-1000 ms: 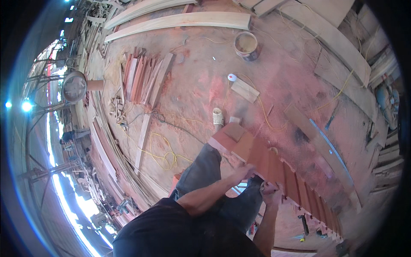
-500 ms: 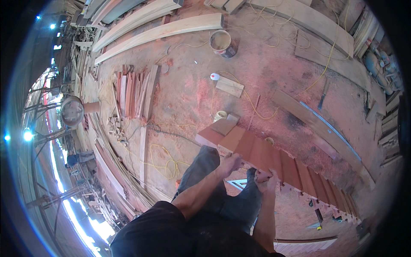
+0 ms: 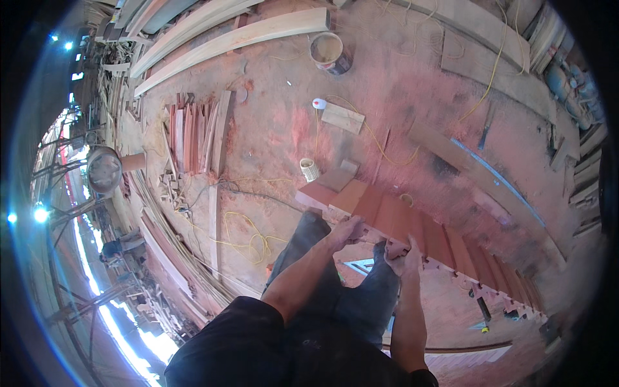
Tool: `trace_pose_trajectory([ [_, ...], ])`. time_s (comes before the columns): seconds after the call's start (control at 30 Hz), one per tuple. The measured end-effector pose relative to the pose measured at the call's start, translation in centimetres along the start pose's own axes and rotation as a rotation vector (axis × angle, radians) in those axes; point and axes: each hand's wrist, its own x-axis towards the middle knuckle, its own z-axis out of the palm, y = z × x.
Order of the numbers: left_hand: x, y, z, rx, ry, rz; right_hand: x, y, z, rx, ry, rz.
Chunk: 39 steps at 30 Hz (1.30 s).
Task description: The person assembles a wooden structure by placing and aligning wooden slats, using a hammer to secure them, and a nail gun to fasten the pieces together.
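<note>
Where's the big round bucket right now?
In the head view, the bucket is near the top, slightly right of the middle, close to the right end of the long pale beam and higher in the picture than the small pale board.

A black, short-sleeved top, faintly marked in front, is worn with dark grey-blue trousers.

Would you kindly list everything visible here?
Reddish boards: many, red-brown, row at the hands
Bucket: one, dark, upper middle
White container: one, white, by short board
Short board: one, pale, below bucket
Long beams: two, pale, upper left
Wood strips: several, reddish, floor at left
Cords: several, yellow, across the floor
Blue strip: one, blue, right
Co-worker: one, dark-clothed, far left
Trousers: one pair, grey, lower middle
Left hand: one, bare, gripping boards' near edge
Right hand: one, bare, gripping same edge
</note>
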Motion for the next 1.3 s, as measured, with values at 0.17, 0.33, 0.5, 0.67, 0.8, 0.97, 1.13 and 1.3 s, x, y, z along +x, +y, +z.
trace_pose_trajectory([
  [0.17,-1.3,1.4,1.2,0.113,0.068,0.022,-3.5,0.0,2.7,-0.274,0.485,-0.192],
  [0.33,-1.9,2.1,1.1,0.163,0.079,-0.003,-5.8,1.5,2.7,-0.312,0.575,-0.367],
  [0.5,-2.5,1.7,1.2,0.239,0.223,0.064,-8.7,3.4,3.9,-1.122,0.543,-0.801],
  [0.67,-4.1,0.1,-1.5,0.456,0.129,0.076,-7.3,2.6,10.5,-2.127,0.563,-1.147],
  [0.8,-8.0,-1.3,-6.6,0.957,0.126,0.390,-5.3,2.3,13.0,-2.204,0.500,-0.895],
  [0.97,-11.5,0.6,-12.5,0.984,0.048,0.336,-4.7,3.7,11.3,-2.166,0.550,-0.876],
  [1.13,-11.1,2.7,-20.4,0.967,0.050,0.414,-3.0,4.3,10.1,-2.237,0.716,-0.814],
  [1.3,-11.6,6.9,-28.1,0.902,0.089,0.615,-2.3,5.0,10.6,-2.221,0.848,-0.744],
])
